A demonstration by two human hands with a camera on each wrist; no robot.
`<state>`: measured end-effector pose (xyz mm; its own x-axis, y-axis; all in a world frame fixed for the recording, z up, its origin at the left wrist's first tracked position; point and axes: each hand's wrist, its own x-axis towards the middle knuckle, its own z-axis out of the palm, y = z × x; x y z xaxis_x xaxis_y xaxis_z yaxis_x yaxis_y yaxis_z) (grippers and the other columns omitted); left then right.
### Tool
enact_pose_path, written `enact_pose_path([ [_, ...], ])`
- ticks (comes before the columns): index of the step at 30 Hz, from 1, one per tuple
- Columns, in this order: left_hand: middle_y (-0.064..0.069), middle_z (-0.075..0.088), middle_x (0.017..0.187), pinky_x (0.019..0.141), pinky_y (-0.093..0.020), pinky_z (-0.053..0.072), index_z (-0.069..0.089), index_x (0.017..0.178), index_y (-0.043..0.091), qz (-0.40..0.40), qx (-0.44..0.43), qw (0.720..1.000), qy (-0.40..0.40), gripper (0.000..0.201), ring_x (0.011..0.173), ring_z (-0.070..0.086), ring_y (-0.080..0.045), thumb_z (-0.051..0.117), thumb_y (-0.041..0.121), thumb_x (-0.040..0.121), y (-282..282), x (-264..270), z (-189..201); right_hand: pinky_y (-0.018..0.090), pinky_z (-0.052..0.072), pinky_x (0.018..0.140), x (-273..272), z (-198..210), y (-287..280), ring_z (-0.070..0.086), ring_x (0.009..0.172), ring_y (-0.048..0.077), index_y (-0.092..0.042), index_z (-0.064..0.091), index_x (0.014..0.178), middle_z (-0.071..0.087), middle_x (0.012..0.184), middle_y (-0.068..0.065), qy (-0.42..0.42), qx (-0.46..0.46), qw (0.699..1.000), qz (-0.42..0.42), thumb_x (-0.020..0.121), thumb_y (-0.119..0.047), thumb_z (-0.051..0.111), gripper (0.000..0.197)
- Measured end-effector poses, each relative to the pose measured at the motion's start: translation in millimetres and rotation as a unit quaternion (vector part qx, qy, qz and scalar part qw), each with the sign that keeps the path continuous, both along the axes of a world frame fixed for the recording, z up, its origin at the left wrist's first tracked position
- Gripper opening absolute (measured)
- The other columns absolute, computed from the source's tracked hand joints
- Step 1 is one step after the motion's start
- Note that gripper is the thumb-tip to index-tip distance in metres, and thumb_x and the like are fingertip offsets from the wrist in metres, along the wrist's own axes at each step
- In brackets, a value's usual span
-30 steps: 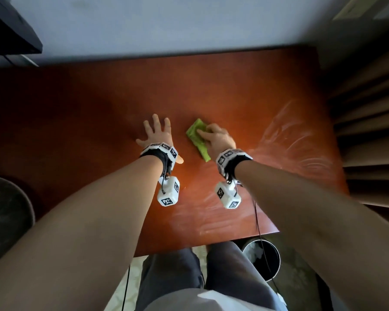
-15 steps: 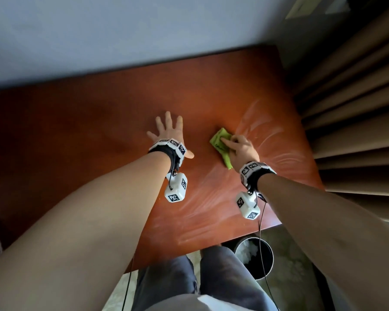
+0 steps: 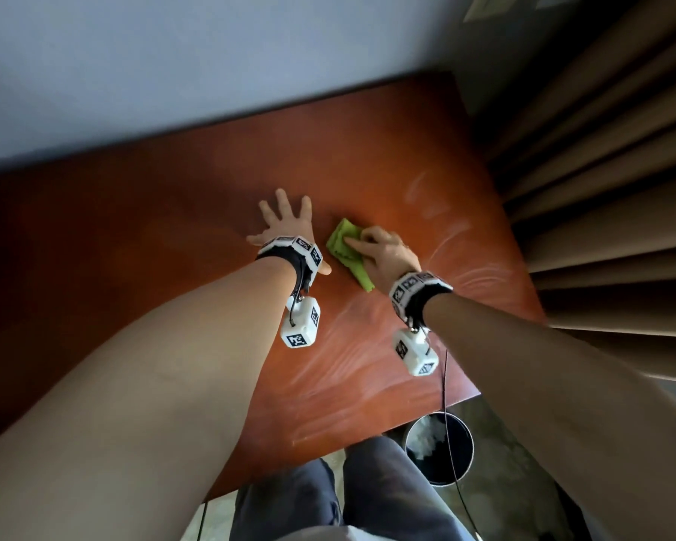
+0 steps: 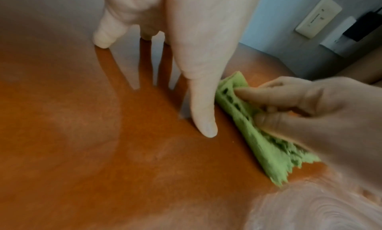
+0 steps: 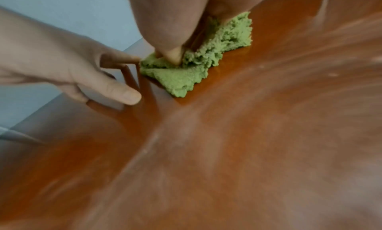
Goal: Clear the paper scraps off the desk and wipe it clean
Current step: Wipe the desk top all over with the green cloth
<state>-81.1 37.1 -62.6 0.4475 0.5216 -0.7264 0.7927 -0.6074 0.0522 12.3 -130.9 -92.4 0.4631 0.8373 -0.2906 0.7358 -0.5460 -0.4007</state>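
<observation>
The right hand (image 3: 383, 253) lies on top of a folded green cloth (image 3: 344, 247) near the middle of the reddish-brown wooden desk (image 3: 164, 228), its fingers curled down onto the fabric and bunching it against the surface. The right wrist view shows the thumb (image 5: 175, 55) dug into a fold of the cloth (image 5: 206, 57), with a loose corner spreading flat toward the near side. In the left wrist view the curled fingers (image 4: 268, 94) press the cloth's upper layers, and its frayed near end sticks out from under the palm.

The left hand (image 3: 285, 224) rests just to the left of the cloth, palm down, fingers straight and spread, holding nothing. Its thumb (image 4: 203, 106) points toward the near right and lies just beside the cloth's left edge; whether it touches the fabric cannot be told. The two hands are close together but apart.

Pale curved smears (image 3: 457, 244) mark the desk to the right of the cloth and along the near right part of the top. On the floor beyond the desk's near right corner stands a dark round bin (image 3: 440, 447) with whitish crumpled material inside. Tan slats (image 3: 601, 189) fill the right side.
</observation>
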Motion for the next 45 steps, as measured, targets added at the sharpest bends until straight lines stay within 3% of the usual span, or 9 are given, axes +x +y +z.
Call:
enact_pose_path([
  [5, -0.012, -0.030, 0.156, 0.100, -0.074, 0.030, -0.012, 0.153, 0.030, 0.007, -0.005, 1.000, 0.016, 0.142, 0.144, -0.016, -0.046, 0.089, 0.052, 0.056, -4.3, 5.5, 3.8, 0.038, 0.046, 0.088, 60.5, -8.1, -47.4, 0.047, 0.109, 0.034, -0.033, 0.057, 0.134, 0.050, 0.128, 0.006, -0.040, 0.013, 0.987, -0.157, 0.089, -0.010, 0.051, 0.051],
  [10, -0.008, -0.035, 0.155, 0.103, -0.074, 0.023, -0.014, 0.151, 0.034, 0.021, -0.024, 0.999, 0.015, 0.140, 0.144, -0.022, -0.041, 0.089, 0.050, 0.058, -0.9, 4.9, 0.5, 0.037, 0.042, 0.087, 108.8, 3.2, -4.4, 0.042, 0.114, 0.035, -0.030, 0.045, 0.141, 0.036, 0.135, 0.008, -0.052, -0.058, 0.958, -0.278, 0.093, -0.009, 0.039, 0.053],
  [16, -0.013, -0.030, 0.156, 0.101, -0.073, 0.029, -0.013, 0.152, 0.029, 0.011, -0.009, 0.999, 0.036, 0.141, 0.143, -0.017, -0.046, 0.089, 0.051, 0.058, -2.9, 13.1, 2.8, 0.040, 0.045, 0.097, 53.0, 19.9, 59.9, 0.038, 0.123, 0.025, -0.041, 0.045, 0.140, 0.038, 0.141, -0.005, 0.006, -0.042, 0.994, -0.104, 0.092, -0.023, 0.044, 0.051],
  [20, -0.019, 0.000, 0.158, 0.099, -0.065, 0.039, 0.009, 0.152, 0.016, 0.033, 0.039, 0.999, 0.013, 0.130, 0.144, 0.004, -0.045, 0.086, 0.059, 0.056, -3.2, 29.0, 7.5, 0.035, 0.042, 0.100, 39.6, 12.0, 30.1, 0.043, 0.119, 0.016, -0.043, 0.054, 0.132, 0.047, 0.128, -0.012, 0.048, -0.011, 0.998, -0.032, 0.092, -0.019, 0.046, 0.047],
  [30, -0.019, -0.016, 0.159, 0.101, -0.070, 0.032, -0.010, 0.154, 0.013, 0.096, 0.051, 0.994, 0.027, 0.146, 0.145, -0.006, -0.048, 0.082, 0.067, 0.054, 10.8, 73.3, 7.4, 0.048, 0.038, 0.101, 140.7, 0.3, -13.4, 0.037, 0.121, 0.041, -0.026, 0.035, 0.147, 0.032, 0.141, 0.011, -0.062, -0.064, 0.937, -0.336, 0.092, -0.020, 0.047, 0.056],
  [34, -0.021, -0.013, 0.159, 0.102, -0.067, 0.034, -0.007, 0.154, 0.009, 0.090, 0.051, 0.994, 0.032, 0.148, 0.143, -0.002, -0.050, 0.082, 0.069, 0.051, 13.9, 77.6, 3.8, 0.044, 0.037, 0.102, 146.9, 8.8, 58.3, 0.038, 0.122, 0.036, -0.032, 0.038, 0.143, 0.032, 0.141, 0.006, -0.047, -0.058, 0.960, -0.271, 0.093, -0.027, 0.048, 0.050],
  [38, -0.019, -0.015, 0.159, 0.106, -0.065, 0.032, -0.010, 0.153, 0.011, 0.102, 0.037, 0.994, 0.022, 0.151, 0.144, -0.005, -0.049, 0.082, 0.069, 0.049, 21.1, 74.5, -2.7, 0.036, 0.049, 0.094, 91.8, 11.1, 106.6, 0.055, 0.106, 0.017, -0.034, 0.059, 0.114, 0.055, 0.122, -0.002, 0.030, 0.018, 0.998, -0.048, 0.094, -0.039, 0.056, 0.021],
  [41, -0.019, -0.014, 0.160, 0.109, -0.064, 0.028, -0.011, 0.153, 0.012, 0.084, 0.033, 0.996, 0.024, 0.156, 0.144, -0.007, -0.048, 0.080, 0.075, 0.043, 24.2, 73.2, -8.7, 0.033, 0.043, 0.095, 75.9, 5.8, 114.0, 0.050, 0.104, 0.015, -0.036, 0.063, 0.120, 0.052, 0.112, -0.010, 0.035, 0.022, 0.996, 0.082, 0.095, -0.029, 0.052, 0.028],
  [45, -0.015, -0.019, 0.159, 0.103, -0.066, 0.036, -0.010, 0.154, 0.016, 0.109, 0.025, 0.994, 0.017, 0.150, 0.145, -0.009, -0.046, 0.085, 0.066, 0.049, 21.3, 73.8, -5.2, 0.038, 0.042, 0.098, 132.1, 4.1, 115.5, 0.051, 0.108, 0.026, -0.032, 0.061, 0.123, 0.050, 0.123, 0.002, 0.001, 0.075, 0.992, -0.102, 0.091, -0.037, 0.056, 0.033],
])
